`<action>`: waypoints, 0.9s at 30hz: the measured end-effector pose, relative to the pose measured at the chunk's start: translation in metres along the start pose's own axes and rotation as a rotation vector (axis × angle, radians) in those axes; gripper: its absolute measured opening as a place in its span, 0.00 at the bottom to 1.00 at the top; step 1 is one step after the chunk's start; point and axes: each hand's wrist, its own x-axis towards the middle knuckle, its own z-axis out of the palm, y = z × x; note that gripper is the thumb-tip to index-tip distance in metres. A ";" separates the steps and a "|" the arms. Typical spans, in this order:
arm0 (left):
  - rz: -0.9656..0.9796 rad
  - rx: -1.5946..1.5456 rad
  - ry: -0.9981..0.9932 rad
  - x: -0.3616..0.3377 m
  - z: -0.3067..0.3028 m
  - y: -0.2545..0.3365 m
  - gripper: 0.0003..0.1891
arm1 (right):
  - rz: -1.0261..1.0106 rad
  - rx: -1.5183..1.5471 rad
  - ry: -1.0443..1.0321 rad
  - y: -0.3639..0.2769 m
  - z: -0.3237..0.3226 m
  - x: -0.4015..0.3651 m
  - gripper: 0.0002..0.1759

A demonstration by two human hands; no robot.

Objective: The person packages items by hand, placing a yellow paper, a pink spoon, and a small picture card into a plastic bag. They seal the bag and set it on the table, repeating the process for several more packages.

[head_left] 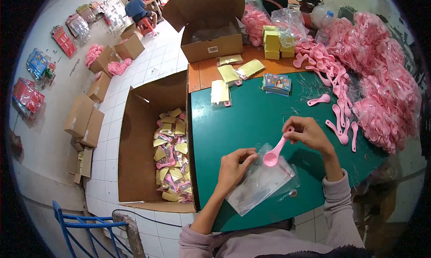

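Note:
My right hand (309, 133) pinches the handle of a pink plastic spoon (275, 152), bowl end down, over the mouth of a clear plastic bag. My left hand (233, 167) holds the top edge of that bag at the upper end of a stack of clear bags (260, 184) lying on the green table (233, 119). Loose pink spoons (339, 119) lie to the right of my right hand, beside a big heap of bagged pink spoons (381, 92).
An open carton (134, 141) on the floor left of the table holds several packed bags. Yellow packets (233, 74), a stack of printed cards (276, 84), yellow boxes (272, 42) and an open box (211, 33) sit farther back. A person sits far off at the top left.

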 end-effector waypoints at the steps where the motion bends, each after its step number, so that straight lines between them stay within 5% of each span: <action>1: 0.031 -0.033 0.019 0.000 0.000 -0.001 0.09 | -0.038 -0.096 0.025 0.006 0.001 0.002 0.06; 3: 0.061 -0.065 0.035 0.001 -0.002 -0.005 0.09 | -0.048 -0.168 0.061 0.010 0.002 0.002 0.05; 5: -0.079 -0.411 -0.055 0.002 -0.004 -0.008 0.09 | -0.057 -0.240 0.093 0.010 0.003 0.002 0.05; 13: -0.102 -0.396 -0.041 0.002 -0.004 -0.007 0.12 | -0.220 0.001 0.452 -0.002 0.037 -0.001 0.08; 27: -0.162 -0.476 -0.094 0.001 -0.003 -0.001 0.14 | -0.340 -0.009 0.483 0.002 0.043 -0.001 0.09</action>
